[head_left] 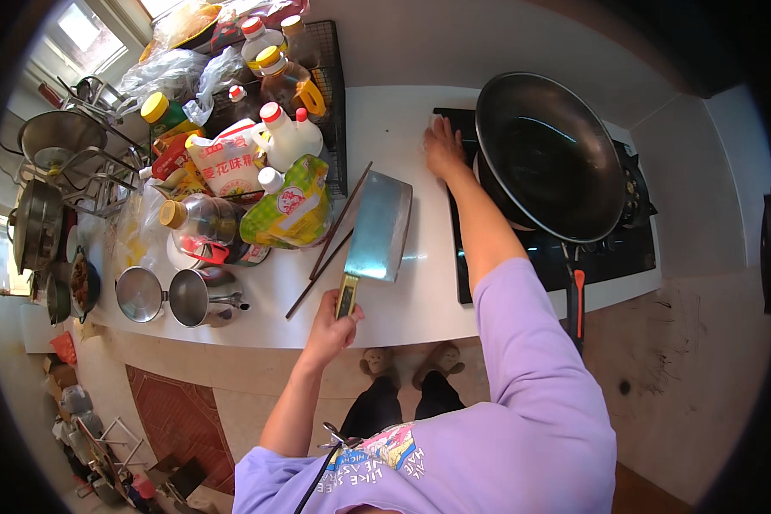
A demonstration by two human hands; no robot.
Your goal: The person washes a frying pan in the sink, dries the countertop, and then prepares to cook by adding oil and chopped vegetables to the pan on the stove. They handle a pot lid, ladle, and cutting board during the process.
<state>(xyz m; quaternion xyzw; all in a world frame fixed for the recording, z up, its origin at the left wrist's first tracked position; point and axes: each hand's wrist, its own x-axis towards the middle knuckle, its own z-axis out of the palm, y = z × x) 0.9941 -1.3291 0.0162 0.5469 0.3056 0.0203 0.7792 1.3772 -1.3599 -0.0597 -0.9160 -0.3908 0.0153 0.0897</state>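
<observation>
A cleaver with a broad, shiny blade is raised over the white counter. My left hand is closed around its yellowish handle. Two dark chopsticks lie just left of the blade, partly behind it. Farther off, my right hand is down at the far left corner of the black stove. Its fingers are bent over a small whitish thing, perhaps a cloth or tissue, mostly hidden beneath them. Close to my right forearm, a large dark wok stands tilted on the stove.
Sauce bottles, seasoning bags and a green-yellow pouch crowd the left counter beside a black wire basket. An open metal pot sits near the front edge. The wok's handle juts over the front edge.
</observation>
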